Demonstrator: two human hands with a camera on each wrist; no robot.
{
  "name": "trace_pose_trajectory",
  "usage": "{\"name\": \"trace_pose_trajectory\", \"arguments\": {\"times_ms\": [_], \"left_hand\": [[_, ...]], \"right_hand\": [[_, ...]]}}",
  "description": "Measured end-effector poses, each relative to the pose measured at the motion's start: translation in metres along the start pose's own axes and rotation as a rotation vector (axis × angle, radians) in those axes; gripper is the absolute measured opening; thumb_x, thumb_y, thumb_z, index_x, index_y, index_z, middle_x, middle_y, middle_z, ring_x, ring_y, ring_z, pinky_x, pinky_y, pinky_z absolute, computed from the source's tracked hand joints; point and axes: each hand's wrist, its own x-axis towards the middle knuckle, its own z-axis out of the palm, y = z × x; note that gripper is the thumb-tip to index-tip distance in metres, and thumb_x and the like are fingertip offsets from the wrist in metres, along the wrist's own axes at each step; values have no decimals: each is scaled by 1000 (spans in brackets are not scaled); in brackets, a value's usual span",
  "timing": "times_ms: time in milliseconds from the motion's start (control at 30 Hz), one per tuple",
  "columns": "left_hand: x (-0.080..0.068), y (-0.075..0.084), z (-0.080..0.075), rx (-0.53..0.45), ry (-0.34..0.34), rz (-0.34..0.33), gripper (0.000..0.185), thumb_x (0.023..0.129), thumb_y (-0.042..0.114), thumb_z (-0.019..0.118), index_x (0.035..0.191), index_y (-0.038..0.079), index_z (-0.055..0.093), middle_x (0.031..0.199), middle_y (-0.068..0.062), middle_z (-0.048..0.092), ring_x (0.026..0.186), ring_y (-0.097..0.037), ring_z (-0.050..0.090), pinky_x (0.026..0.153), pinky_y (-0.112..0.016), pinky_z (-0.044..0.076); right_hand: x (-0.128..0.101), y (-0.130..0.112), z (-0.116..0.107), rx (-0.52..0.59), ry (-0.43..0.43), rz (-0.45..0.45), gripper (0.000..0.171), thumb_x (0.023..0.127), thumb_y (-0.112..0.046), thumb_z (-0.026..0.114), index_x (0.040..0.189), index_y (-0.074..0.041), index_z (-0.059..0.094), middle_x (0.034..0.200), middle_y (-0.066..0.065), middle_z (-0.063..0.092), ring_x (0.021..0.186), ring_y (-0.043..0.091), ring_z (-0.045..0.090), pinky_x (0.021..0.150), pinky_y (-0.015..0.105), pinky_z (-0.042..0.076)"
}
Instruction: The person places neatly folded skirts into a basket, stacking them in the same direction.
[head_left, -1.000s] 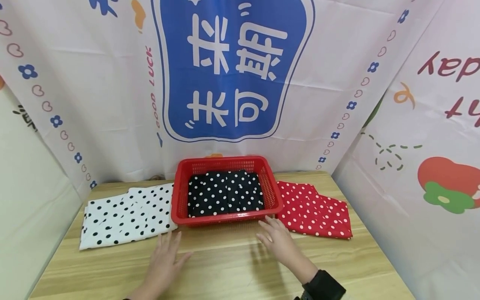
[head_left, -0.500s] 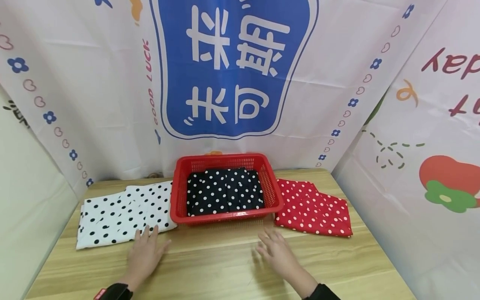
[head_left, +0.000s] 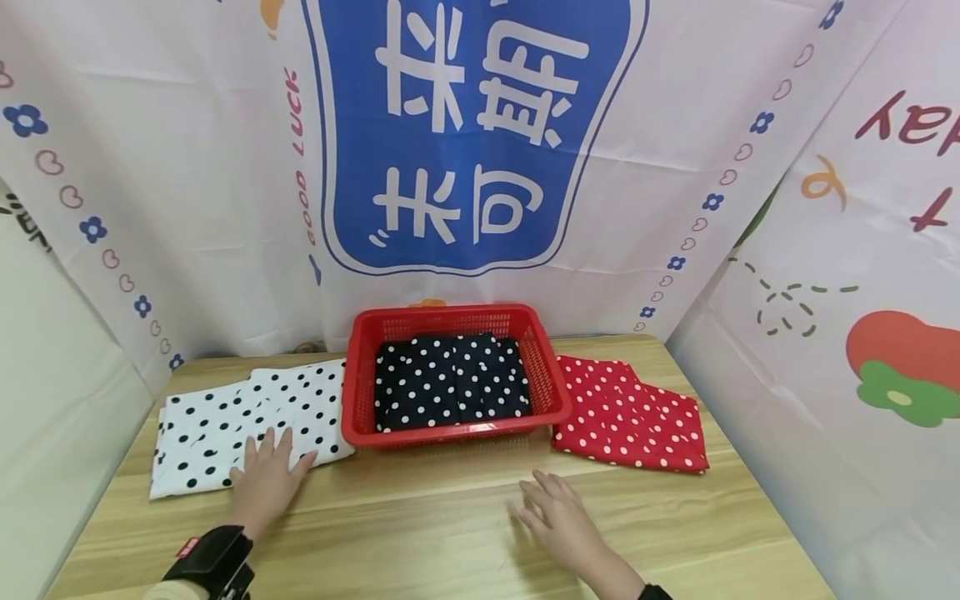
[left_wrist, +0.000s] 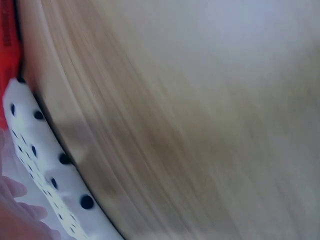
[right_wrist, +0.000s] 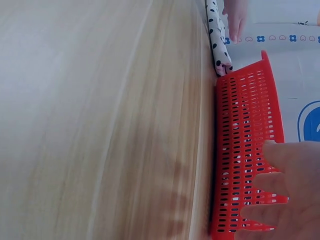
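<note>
My left hand [head_left: 264,483], fingers spread, reaches over the front edge of a folded white cloth with black dots [head_left: 217,425], its fingertips overlapping the cloth in the head view. In the left wrist view, the fingers [left_wrist: 20,210] show at the lower left by the dotted fold. My right hand [head_left: 562,525] hovers over the table in front of the basket, fingers loosely bent and holding nothing. A red plastic basket [head_left: 457,432] at the back middle contains a folded black cloth with white dots [head_left: 450,379]. Right of it lies a folded red cloth with white dots [head_left: 630,417].
The wooden table [head_left: 420,533] meets a white printed curtain [head_left: 225,208] right behind the basket. Another printed sheet [head_left: 810,400] hangs along the right side, and a pale wall [head_left: 52,383] borders the left. Both folded cloths lie close against the basket's sides.
My left hand has moved left and forward, from the table before the basket onto the white cloth's edge. The right hand has drawn back slightly from the basket. The cloths and basket stay put.
</note>
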Motion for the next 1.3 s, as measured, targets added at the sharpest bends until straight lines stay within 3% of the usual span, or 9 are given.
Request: {"name": "trace_pose_trajectory", "arguments": {"times_ms": [300,533,733,933,1300], "left_hand": [[6,-8,7,-13,-110,-51,80,102,55,29,146,-11,26,147,-42,11,131,-66,4,97,-81,10],[-8,-10,16,91,-47,-23,74,102,51,35,144,-9,33,145,-40,21,129,-65,16,96,-80,17],[-28,-3,18,123,-13,-24,69,102,48,40,142,-8,39,143,-40,28,128,-64,22,92,-81,22],[-41,2,23,133,-10,-33,65,101,43,45,142,-8,39,143,-39,29,128,-64,21,92,-80,22],[-52,2,24,121,-27,-50,69,102,48,40,144,-7,37,145,-39,26,129,-64,18,94,-81,19]], "right_hand": [[-6,1,-1,11,-38,20,39,92,-22,65,123,3,63,134,29,51,123,51,44,103,65,31],[-6,2,1,36,-62,25,41,94,-24,63,125,3,62,135,29,50,125,51,43,103,66,31],[-7,0,2,51,-79,20,43,94,-27,63,125,3,62,134,29,50,125,50,43,102,66,31],[-8,-1,3,41,-86,17,44,94,-27,63,125,4,61,135,30,50,125,50,43,102,66,31],[-6,-3,2,34,-101,4,44,95,-28,61,126,3,61,136,29,50,126,50,42,103,65,30]]}}
